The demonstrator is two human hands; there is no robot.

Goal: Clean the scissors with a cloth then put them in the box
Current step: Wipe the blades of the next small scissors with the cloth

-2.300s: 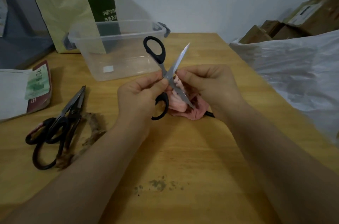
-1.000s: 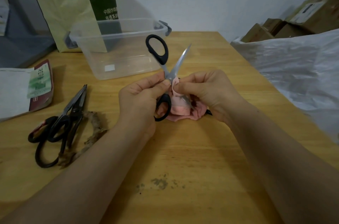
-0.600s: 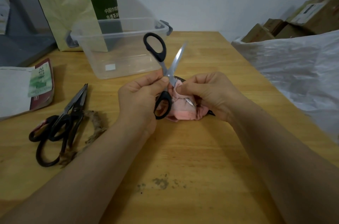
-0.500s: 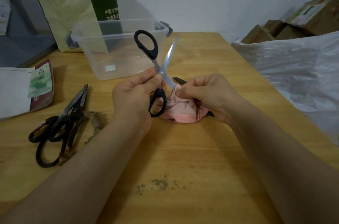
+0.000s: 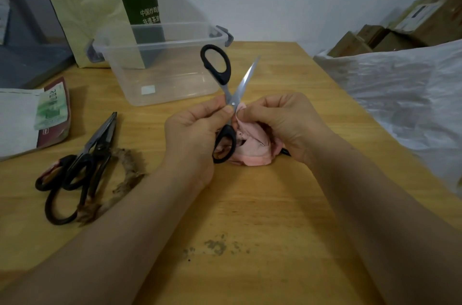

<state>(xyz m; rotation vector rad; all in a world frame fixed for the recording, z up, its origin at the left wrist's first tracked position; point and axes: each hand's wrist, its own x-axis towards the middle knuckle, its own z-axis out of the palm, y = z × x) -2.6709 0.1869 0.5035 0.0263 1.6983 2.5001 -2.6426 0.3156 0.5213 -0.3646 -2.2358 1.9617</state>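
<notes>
Black-handled steel scissors point(image 5: 231, 96) are held up off the table, splayed into an X. 1 loop points up toward the box and 1 sits down by the left palm. The free blade points up and away to the right; the other runs down-right into the cloth.

Left hand point(image 5: 192, 129) pinches them at the pivot with thumb and forefinger. Right hand point(image 5: 282, 119) clamps the crumpled pink cloth point(image 5: 252, 153) round the lower blade, just beside the pivot, so the 2 hands nearly touch. The blade tip just shows between the folds.

My read: wiping in hand, boxing not begun.

Key relation for the drop — the clear plastic box with grey latches point(image 5: 175, 84) stands open-topped ahead and left of the hands, near. The left hand is nearer and already has the scissors, so it's a short reach forward-left. Blades want closing first or the X may catch the rim.

Surface is a light wooden table point(image 5: 250, 204) with dark smudges point(image 5: 217, 247) nearer the person. Dark shears point(image 5: 85, 154), seemingly 2 pairs, lie to the left on a frayed brown scrap point(image 5: 125, 174), well apart from the hands.

Room:
- printed packet point(image 5: 32, 119) at far left
- green-and-yellow paper bag point(image 5: 85, 4) behind the box
- white plastic sheet point(image 5: 400, 94) and cardboard cartons point(image 5: 412, 24) to the right
- pale wall behind
</notes>
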